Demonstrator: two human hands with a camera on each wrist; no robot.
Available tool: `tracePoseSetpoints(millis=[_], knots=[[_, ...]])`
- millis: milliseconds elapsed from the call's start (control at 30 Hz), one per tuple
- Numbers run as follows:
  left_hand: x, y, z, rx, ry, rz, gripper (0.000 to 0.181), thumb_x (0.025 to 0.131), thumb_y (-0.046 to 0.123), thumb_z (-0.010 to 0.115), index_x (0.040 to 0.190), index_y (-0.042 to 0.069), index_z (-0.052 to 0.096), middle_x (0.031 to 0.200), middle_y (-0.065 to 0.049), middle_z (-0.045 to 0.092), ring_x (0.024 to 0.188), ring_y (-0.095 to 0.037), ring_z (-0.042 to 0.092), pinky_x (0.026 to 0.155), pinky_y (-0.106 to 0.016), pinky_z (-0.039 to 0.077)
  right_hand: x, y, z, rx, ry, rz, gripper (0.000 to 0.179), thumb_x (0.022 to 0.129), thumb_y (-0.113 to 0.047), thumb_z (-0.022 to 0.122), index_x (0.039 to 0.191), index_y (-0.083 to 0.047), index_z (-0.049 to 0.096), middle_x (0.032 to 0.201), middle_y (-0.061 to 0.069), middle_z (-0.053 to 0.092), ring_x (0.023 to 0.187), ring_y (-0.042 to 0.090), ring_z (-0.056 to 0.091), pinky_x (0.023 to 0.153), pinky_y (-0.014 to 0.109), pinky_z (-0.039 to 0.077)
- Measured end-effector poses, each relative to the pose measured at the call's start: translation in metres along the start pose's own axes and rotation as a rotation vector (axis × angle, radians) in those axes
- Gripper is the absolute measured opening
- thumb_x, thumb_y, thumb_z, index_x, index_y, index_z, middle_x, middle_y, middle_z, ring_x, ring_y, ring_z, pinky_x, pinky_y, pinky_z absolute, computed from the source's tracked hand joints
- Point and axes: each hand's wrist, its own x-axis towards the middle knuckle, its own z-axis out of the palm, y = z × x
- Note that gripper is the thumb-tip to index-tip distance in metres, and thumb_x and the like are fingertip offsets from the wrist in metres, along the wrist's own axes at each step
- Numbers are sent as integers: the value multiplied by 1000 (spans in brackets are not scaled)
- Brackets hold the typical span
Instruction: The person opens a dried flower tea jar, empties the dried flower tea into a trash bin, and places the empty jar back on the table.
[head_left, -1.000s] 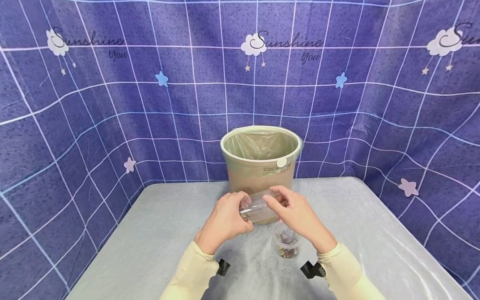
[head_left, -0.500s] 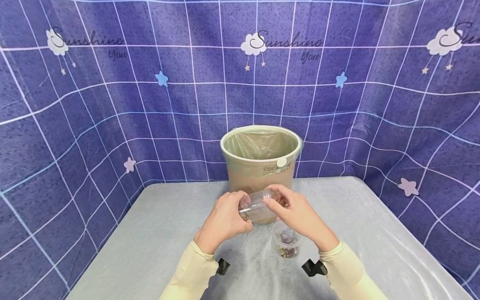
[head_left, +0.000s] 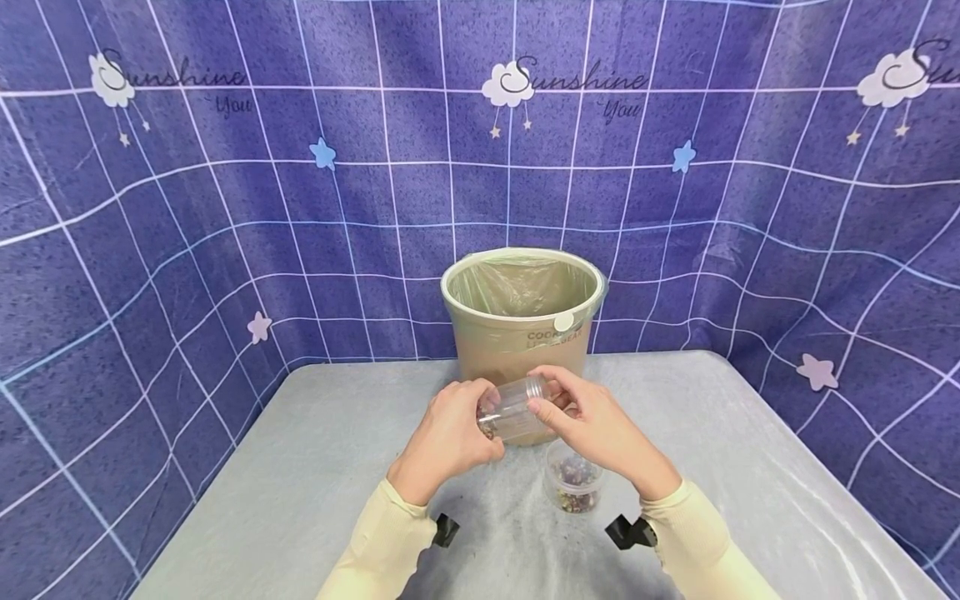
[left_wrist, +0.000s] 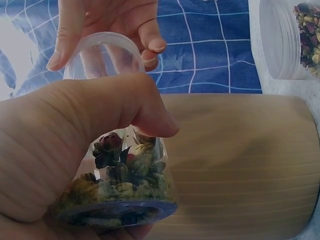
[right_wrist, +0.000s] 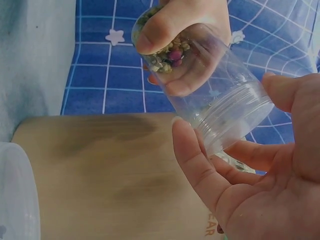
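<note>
Bin (head_left: 517,354) stands toward the far edge of the tabletop (head_left: 352,433), partly blocked by a tilted jar (head_left: 514,412); the left hand (head_left: 447,427) grips its base, the right hand (head_left: 592,418) pinches its threaded end, slightly overlapping a second jar (head_left: 575,490). Any lid is hard to make out.

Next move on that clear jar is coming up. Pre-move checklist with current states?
1. Left hand grips the clear jar by its base end: ok.
2. Right hand has its fingers on the threaded end: ok.
3. Dried flowers sit inside at the base end, away from the threads: ok.
4. Lid off: cannot tell; clear plastic on clear plastic.
5. Bin open at the top, bag liner in place: ok.
6. Jar over the bin opening, if emptying is likely next: not ok; it's held in front of the bin.
</note>
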Motion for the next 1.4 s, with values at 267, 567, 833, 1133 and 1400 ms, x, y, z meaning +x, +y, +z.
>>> tracePoseSetpoints(millis=[267,567,833,1133,1400], knots=[[2,0,1,2,-1,-2,46,57,19,88,98,18,67,85,10,65,81,-13,55,73,-32,47,0,0,-1,-27,6,-47,46,100,-33,68,140,-14,58,107,0,71,92,13,68,78,30,57],[1,0,1,3,-6,-5,46,57,18,88,99,17,68,86,8,66,82,-14,55,73,-33,48,-1,1,-1,-27,-2,-65,46,100,-32,68,141,-15,56,110,2,71,91,13,69,78,30,58],[0,-1,1,-2,3,-5,46,57,18,87,99,17,68,87,8,66,82,-14,56,75,-34,48,0,4,0,-23,-11,-74,46,101,-31,67,142,-13,56,111,2,71,91,12,69,78,33,58],[0,0,1,-2,-2,-9,46,57,18,87,98,17,68,87,8,66,83,-14,56,75,-33,48,-1,3,0,-26,-13,-85,46,100,-31,68,141,-16,56,112,3,71,91,13,70,77,31,58],[0,0,0,-1,-7,-12,46,57,17,88,99,16,68,87,7,66,83,-15,56,75,-33,49,-1,3,-1,-41,-15,-103,47,100,-29,68,141,-12,56,112,4,71,91,12,70,78,31,58]])
